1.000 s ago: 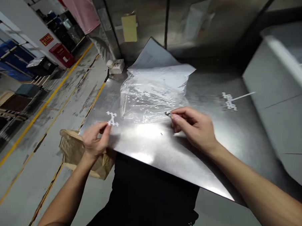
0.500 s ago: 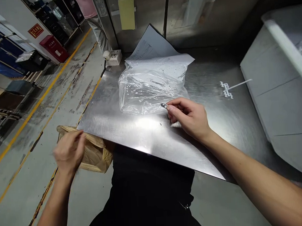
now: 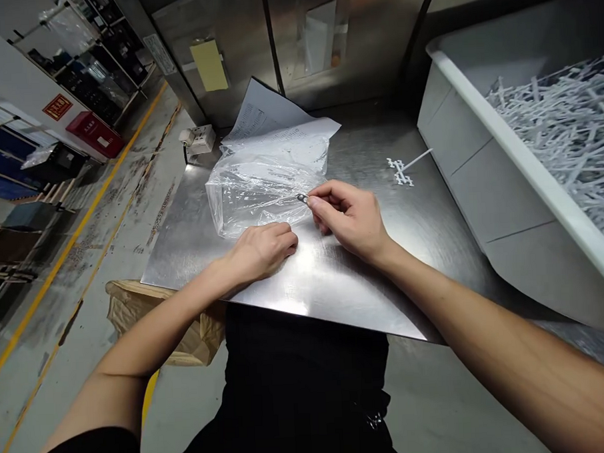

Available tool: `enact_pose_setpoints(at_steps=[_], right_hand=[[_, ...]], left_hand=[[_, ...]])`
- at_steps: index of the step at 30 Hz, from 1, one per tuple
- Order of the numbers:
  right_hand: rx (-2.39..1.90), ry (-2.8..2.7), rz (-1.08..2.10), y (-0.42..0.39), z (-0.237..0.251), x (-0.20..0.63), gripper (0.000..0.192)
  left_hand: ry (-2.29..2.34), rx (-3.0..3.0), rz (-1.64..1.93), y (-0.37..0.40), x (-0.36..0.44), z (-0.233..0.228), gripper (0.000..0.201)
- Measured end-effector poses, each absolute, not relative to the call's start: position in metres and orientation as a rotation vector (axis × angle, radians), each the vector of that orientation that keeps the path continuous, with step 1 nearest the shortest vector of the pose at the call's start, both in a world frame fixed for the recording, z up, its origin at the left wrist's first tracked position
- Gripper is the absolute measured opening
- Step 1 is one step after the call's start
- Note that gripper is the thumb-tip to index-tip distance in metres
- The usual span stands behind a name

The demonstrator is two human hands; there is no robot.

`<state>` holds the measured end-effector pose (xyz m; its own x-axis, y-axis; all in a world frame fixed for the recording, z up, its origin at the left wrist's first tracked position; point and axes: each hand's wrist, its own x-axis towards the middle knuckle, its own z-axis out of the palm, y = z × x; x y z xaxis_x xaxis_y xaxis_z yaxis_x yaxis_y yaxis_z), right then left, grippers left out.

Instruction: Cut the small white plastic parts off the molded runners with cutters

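Note:
My right hand [image 3: 349,218] pinches a small dark and silvery piece [image 3: 301,198] between thumb and forefinger; its exact kind is too small to tell. It is held over the near right edge of a clear plastic bag [image 3: 255,185]. Just left of it, my left hand [image 3: 266,250] is down at the steel tabletop [image 3: 329,289], back upward, its fingers curled together. What they hold, if anything, is hidden. To the right, a white plastic sprue [image 3: 402,172] with a long stem lies on the metal.
A large white bin [image 3: 480,185] full of white sprues stands at the right. Printed sheets [image 3: 277,124] lie behind and partly under the bag. A power socket block [image 3: 199,140] sits at the back left corner. A brown paper-like bag [image 3: 130,304] is below the left table edge.
My left hand has come from over the brown bag rightward to the tabletop, where a tiny dark piece lay. My right hand keeps its pinch. The view has turned right, showing the bin's contents.

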<state>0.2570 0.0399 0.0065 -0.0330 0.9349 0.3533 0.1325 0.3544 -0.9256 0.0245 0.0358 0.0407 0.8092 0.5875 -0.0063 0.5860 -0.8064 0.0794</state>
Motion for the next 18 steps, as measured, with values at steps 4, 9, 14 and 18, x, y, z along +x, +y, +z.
enact_pose_setpoints(at_steps=[4, 9, 14, 18], right_hand=[[-1.051, -1.517, 0.878, 0.039, 0.004, 0.255, 0.021], [-1.073, -1.536, 0.866, 0.039, 0.001, 0.256, 0.023], [-1.09, -1.476, 0.832, 0.042, 0.003, 0.26, 0.022], [-1.07, -1.374, 0.924, 0.047, 0.003, 0.259, 0.022]], left_hand=[[0.912, 2.997, -0.082, 0.035, 0.034, 0.044, 0.028], [0.799, 3.156, -0.142, 0.036, 0.042, 0.035, 0.03], [1.153, 3.282, 0.282, 0.06, 0.028, 0.039, 0.035], [1.231, 3.399, 0.638, 0.067, 0.021, 0.056, 0.036]])
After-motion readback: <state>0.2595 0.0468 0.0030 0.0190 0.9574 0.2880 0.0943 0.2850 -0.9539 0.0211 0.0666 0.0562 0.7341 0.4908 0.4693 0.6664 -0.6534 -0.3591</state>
